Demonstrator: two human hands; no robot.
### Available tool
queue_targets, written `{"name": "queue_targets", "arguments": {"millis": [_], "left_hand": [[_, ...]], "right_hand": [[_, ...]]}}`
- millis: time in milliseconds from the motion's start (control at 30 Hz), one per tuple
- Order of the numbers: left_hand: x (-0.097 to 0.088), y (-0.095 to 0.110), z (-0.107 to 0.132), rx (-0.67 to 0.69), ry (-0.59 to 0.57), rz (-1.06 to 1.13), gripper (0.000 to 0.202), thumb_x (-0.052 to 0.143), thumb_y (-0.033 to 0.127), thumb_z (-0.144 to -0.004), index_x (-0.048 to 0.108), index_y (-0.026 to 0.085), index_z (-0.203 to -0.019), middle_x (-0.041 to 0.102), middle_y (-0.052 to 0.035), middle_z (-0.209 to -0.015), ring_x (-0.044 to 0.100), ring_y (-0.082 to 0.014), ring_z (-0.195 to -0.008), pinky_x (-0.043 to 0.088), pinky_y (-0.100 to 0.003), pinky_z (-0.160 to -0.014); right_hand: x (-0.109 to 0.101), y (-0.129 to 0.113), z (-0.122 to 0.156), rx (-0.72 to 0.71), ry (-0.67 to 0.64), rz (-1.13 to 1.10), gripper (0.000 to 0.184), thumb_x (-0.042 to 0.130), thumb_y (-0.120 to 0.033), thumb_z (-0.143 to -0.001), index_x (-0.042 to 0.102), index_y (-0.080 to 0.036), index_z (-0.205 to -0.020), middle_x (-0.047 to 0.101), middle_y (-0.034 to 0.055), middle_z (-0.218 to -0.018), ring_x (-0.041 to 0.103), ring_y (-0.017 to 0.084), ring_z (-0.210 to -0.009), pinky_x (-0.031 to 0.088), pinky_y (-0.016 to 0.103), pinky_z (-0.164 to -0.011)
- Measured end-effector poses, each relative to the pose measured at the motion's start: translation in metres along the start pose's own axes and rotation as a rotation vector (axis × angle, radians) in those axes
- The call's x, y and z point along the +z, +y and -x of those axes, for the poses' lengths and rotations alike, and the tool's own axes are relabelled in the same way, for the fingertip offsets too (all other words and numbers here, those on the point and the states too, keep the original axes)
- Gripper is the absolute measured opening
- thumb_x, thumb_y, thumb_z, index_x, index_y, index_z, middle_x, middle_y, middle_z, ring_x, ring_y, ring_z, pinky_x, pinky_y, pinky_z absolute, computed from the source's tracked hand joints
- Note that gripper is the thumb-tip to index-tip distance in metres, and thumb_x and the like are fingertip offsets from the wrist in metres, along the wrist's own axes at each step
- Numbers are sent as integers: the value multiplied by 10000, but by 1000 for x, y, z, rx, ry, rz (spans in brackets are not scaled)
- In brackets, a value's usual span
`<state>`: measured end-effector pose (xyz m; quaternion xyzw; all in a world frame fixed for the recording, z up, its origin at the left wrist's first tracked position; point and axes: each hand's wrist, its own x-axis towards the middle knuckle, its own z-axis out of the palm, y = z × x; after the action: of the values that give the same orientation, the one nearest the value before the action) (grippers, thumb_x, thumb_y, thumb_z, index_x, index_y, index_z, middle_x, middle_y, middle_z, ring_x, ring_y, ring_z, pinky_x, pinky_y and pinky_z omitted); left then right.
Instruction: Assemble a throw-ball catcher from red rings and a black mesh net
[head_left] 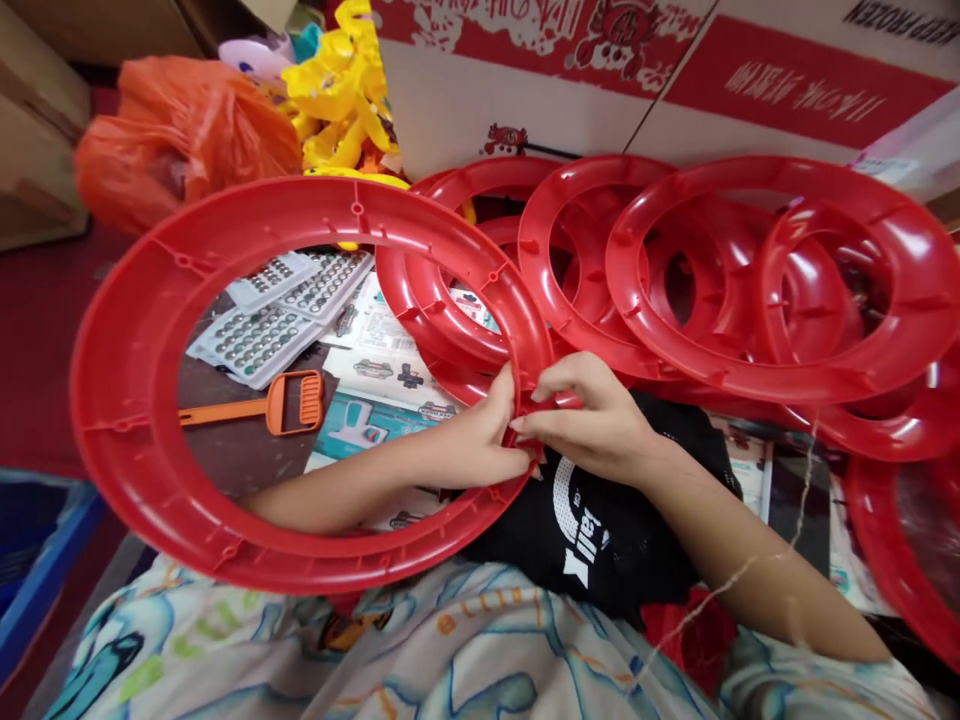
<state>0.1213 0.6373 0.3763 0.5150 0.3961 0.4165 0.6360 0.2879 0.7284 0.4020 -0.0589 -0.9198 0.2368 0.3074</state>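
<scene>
A large red plastic ring (127, 400) is held up, tilted, in front of me over my lap. My left forearm passes through its opening, and my left hand (484, 440) pinches the ring's right rim from inside. My right hand (592, 415) pinches the same spot on the rim from the outside, fingertips pressed together against the left hand's. A thin pale thread (750, 565) trails across my right forearm. Whether the fingers also hold something small at the rim is hidden.
Several more red rings (780, 290) lie overlapping at the right, against a red-and-white cardboard box (540, 90). Behind the ring lie blister cards (262, 330), an orange plastic tool (289, 402) and printed sheets. An orange bag (180, 130), yellow toys (341, 90), a blue crate (37, 560) and black cloth (600, 530) surround me.
</scene>
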Motion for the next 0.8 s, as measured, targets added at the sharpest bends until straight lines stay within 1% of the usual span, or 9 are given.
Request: {"name": "queue_targets", "arguments": {"millis": [67,133,200,367,467,600,633,700,800], "left_hand": [[1,0,-1,-13,5,98,609,628,83,-742,330,208,-1257,520,-11,-937,617,-177,-850,527,-293,-716],[3,2,-2,-10,14,227,614,675,81,-705,355,221,-1211,532,1,-926,631,-167,-829,534,-297,-730],[5,5,-4,-12,0,315,637,708,118,-687,350,232,-1202,560,5,-911,650,-166,-786,545,-303,-711],[2,8,-6,-87,-90,463,524,638,228,-751,324,229,-1170,645,0,-829,699,-202,-673,586,-374,-662],[0,5,-7,-92,-76,464,514,635,197,-777,321,236,-1183,651,0,-884,710,-191,-713,596,-354,-680],[1,4,-6,-83,-44,444,514,650,184,-825,338,247,-1227,646,-43,-1073,713,-173,-746,587,-310,-666],[1,5,-5,-79,-26,434,526,666,194,-822,342,248,-1232,640,-57,-1120,715,-183,-773,585,-310,-667],[3,7,-5,-51,31,403,566,716,202,-781,365,239,-1223,622,-80,-1195,705,-228,-917,584,-325,-731],[5,9,-4,11,114,333,562,737,173,-737,406,224,-1189,592,-86,-1263,593,-274,-1185,531,-375,-944]], "right_hand": [[-1,-2,-5,-1,-14,-14,108,678,-198,-861,721,-274,-925,595,29,-968,551,151,-911,481,322,-807],[-3,-2,-9,18,-22,-50,44,685,-253,-866,720,-262,-890,565,37,-967,556,149,-932,497,326,-823],[-5,-1,-11,53,-10,-94,77,700,-312,-858,710,-237,-854,538,46,-983,562,152,-951,514,332,-832],[-9,3,-2,117,71,-164,117,699,-327,-856,682,-214,-833,523,54,-1044,557,160,-1006,527,345,-858],[-8,4,6,125,103,-166,151,699,-364,-852,689,-214,-849,542,56,-1031,564,165,-988,530,357,-864],[-5,4,13,133,131,-116,146,698,-361,-851,716,-221,-888,565,75,-1053,557,187,-1024,522,389,-902],[-5,4,13,126,126,-103,143,704,-362,-845,720,-225,-882,574,75,-1053,558,189,-1026,518,392,-908],[-5,3,13,110,107,-81,149,719,-376,-832,725,-233,-874,593,71,-1045,563,190,-1020,514,396,-914],[-3,2,12,116,104,-55,172,723,-384,-831,719,-224,-895,607,77,-1043,570,193,-1010,514,399,-905]]}}
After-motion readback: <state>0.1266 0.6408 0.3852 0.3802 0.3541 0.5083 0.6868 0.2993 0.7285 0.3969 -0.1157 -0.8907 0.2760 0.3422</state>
